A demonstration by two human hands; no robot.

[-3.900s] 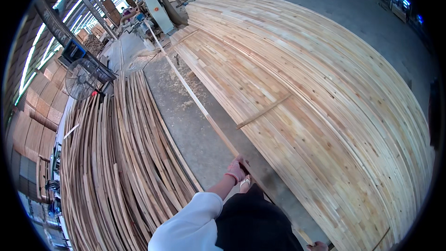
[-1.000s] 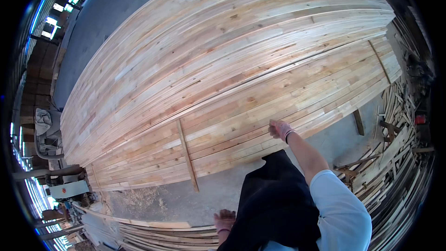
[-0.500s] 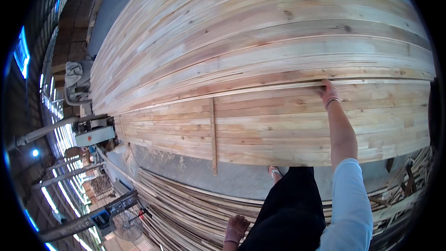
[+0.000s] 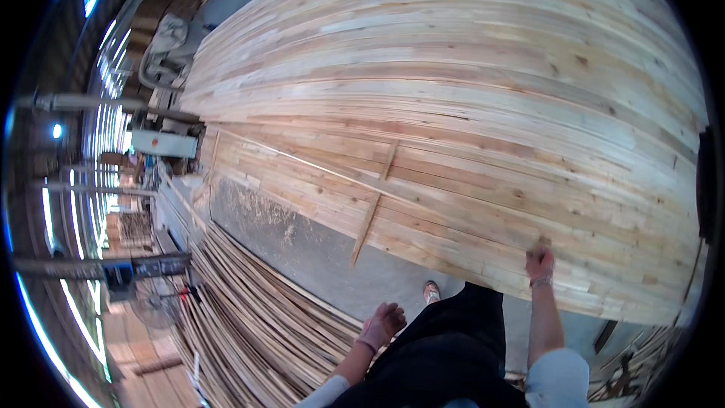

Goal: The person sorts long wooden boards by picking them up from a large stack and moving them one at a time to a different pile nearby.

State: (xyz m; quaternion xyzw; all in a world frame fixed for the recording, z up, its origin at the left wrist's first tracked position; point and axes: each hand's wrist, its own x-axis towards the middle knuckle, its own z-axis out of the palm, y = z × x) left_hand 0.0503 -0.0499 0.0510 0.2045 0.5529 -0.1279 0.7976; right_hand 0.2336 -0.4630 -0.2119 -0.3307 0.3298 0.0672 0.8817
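A long thin wooden strip (image 4: 325, 165) runs slantwise over the near row of boards (image 4: 468, 234), crossing above a narrow wooden stick (image 4: 370, 215). Its near end blurs into my right hand (image 4: 540, 263), which is closed around it close to the front edge of the boards. Some of the fingers there are smeared by motion. My left hand (image 4: 384, 324) hangs low in front of my body, with fingers loosely curled, slightly apart and nothing seen in them. Beyond lies a higher, wide stack of pale boards (image 4: 453, 53) made of joined strips.
Many loose strips (image 4: 249, 317) lie piled on the floor at the lower left. Sawdust (image 4: 264, 215) is scattered on the grey floor. A pale machine box (image 4: 164, 143) stands past the far left end, and a fan (image 4: 157, 310) stands beside the strips.
My right hand has come from the higher stack's edge toward my body, bringing the strip's end with it. My left hand has risen a little. The view has turned.
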